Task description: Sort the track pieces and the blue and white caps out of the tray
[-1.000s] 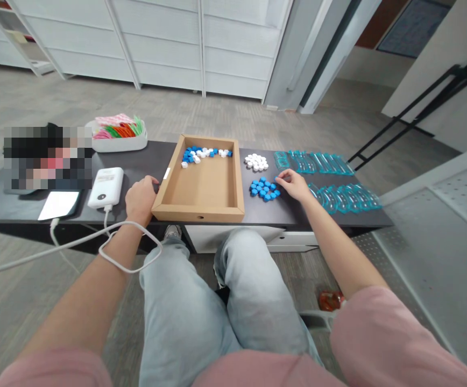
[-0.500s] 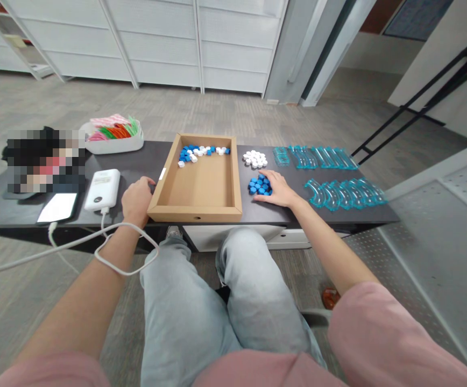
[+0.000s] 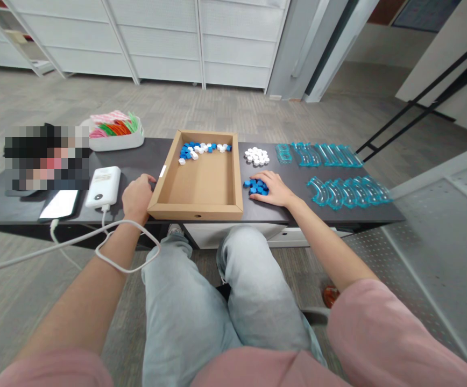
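My right hand [image 3: 274, 189] lies flat on the dark table [image 3: 136, 157], fingers together and curved against a small pile of blue hexagonal pieces [image 3: 253, 186] just right of the cardboard tray [image 3: 195, 211]. A pile of white pieces [image 3: 256, 156] sits behind it. Inside the tray, blue and white pieces [image 3: 201, 149] are gathered at the far end. My left hand [image 3: 136, 196] rests curled against the tray's left side, with a small dark thing partly hidden under its fingers.
Clear teal curved pieces lie in two rows at the right [image 3: 348, 191] [image 3: 322, 153]. A white power bank [image 3: 103, 186] with a cable [image 3: 128, 267] looped over my left wrist, a phone [image 3: 59, 204] and a white bin of coloured strips [image 3: 114, 133] are at the left.
My right hand moved left from the teal pieces onto the blue pile and pushed it into a tighter heap closer to the tray. My left hand stayed put.
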The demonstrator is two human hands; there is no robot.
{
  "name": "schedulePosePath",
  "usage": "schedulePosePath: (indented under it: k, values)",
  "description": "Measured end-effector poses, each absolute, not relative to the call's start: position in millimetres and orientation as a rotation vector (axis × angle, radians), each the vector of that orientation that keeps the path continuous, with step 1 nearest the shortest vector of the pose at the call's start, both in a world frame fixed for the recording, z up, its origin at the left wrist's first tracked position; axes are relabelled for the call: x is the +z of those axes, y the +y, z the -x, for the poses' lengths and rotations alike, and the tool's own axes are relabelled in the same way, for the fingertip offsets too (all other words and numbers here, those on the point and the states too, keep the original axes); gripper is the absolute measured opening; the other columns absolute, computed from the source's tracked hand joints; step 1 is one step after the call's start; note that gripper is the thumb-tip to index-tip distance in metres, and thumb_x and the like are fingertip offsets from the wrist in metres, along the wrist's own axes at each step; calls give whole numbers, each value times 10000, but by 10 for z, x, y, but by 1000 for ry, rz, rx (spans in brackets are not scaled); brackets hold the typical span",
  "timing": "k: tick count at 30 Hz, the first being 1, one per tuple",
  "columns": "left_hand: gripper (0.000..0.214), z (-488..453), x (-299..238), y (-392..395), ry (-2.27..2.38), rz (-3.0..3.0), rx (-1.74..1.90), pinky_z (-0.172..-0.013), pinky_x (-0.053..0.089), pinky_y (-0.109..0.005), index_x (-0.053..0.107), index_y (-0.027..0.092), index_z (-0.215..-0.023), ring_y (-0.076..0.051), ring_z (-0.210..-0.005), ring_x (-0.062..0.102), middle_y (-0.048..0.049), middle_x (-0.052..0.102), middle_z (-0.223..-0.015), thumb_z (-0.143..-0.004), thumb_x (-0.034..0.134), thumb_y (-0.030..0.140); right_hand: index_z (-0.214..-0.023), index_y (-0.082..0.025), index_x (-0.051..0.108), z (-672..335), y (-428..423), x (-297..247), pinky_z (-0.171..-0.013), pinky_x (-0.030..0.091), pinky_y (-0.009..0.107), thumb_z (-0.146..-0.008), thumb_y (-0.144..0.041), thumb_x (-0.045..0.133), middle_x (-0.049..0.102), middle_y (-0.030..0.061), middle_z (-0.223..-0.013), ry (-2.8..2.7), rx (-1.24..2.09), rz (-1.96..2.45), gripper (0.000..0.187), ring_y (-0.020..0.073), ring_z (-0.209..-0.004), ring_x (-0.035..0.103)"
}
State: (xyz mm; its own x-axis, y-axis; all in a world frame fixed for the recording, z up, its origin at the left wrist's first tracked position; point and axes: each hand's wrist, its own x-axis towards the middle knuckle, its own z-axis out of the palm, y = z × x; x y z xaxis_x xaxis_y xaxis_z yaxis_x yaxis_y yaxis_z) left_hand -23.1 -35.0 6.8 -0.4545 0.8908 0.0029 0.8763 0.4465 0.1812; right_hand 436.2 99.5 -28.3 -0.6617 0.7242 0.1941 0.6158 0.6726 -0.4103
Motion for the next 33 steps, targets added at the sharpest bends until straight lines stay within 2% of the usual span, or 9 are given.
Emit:
schedulePosePath:
  k: [3, 6, 11, 15, 20, 24, 27, 29, 33]
  values:
    - [449, 221, 79, -351, 2592, -1587, 231, -1018, 573, -414, 727, 171, -1478, -361, -1296, 751, -210, 837, -1346, -1134, 447, 242, -1653, -334, 722, -4347, 987, -263, -1261, 481, 658, -998, -734, 814, 711, 164, -1592, -2580, 447, 1034, 773, 465, -1467, 619]
    - [436, 219, 77, -345, 2597, -1585, 219, -1013, 574, -407, 727, 181, -1470, -357, -1286, 749, -204, 838, -1337, -1136, 454, 243, -1632, -360, 757, -4325, 969, -250, -1258, 469, 669, -1013, -729, 799, 695, 157, -1623, -2615, 444, 1022, 722, 466, -1464, 613]
    - [416, 228, 60, -339, 2608, -1577, 223, -995, 571, -403, 726, 198, -1460, -349, -1248, 746, -190, 834, -1319, -1142, 460, 240, -1514, -348, 800, -4364, 942, -261, -1319, 395, 690, -1011, -717, 806, 719, 149, -1595, -2544, 462, 1008, 624, 464, -1510, 611]
    - [410, 224, 68, -346, 2588, -1583, 239, -1007, 558, -396, 721, 174, -1473, -341, -1250, 744, -202, 827, -1337, -1156, 469, 241, -1481, -314, 765, -4362, 1012, -152, -1322, 390, 654, -1089, -736, 683, 743, 151, -1539, -2343, 414, 1016, 582, 445, -1519, 622]
    - [427, 188, 108, -366, 2570, -1568, 265, -1035, 541, -412, 726, 151, -1480, -358, -1324, 744, -230, 824, -1359, -1181, 429, 217, -1331, -272, 787, -3833, 1318, 212, -1229, 445, 582, -1134, -570, 655, 781, 132, -1358, -2319, 315, 980, 381, 374, -1255, 722]
    - [404, 168, 127, -387, 2567, -1581, 296, -1046, 530, -401, 738, 158, -1472, -344, -1339, 749, -225, 824, -1347, -1188, 457, 218, -1285, -248, 807, -3003, 1753, 368, -1233, 434, 597, -1085, -401, 711, 797, 136, -1328, -2552, 264, 970, 270, 380, -1255, 734]
    - [376, 168, 126, -395, 2559, -1593, 326, -1044, 528, -406, 752, 163, -1451, -343, -1333, 751, -224, 828, -1331, -1186, 491, 220, -1343, -219, 786, -2424, 2079, 340, -1262, 453, 618, -1040, -302, 727, 809, 170, -1396, -2666, 200, 1120, 319, 414, -1345, 722]
    - [364, 170, 119, -395, 2549, -1604, 340, -1043, 527, -412, 756, 159, -1443, -348, -1333, 749, -229, 828, -1332, -1186, 505, 223, -1398, -176, 758, -2152, 2215, 296, -1263, 485, 629, -1025, -248, 723, 783, 223, -1495, -2736, 160, 1266, 381, 441, -1411, 705]
    - [377, 170, 102, -390, 2564, -1610, 321, -1040, 523, -400, 746, 157, -1464, -342, -1341, 746, -219, 828, -1343, -1180, 503, 204, -1503, -83, 682, -1878, 2224, 230, -1256, 528, 608, -1055, -198, 678, 719, 304, -1600, -2834, 81, 1389, 463, 455, -1503, 679]
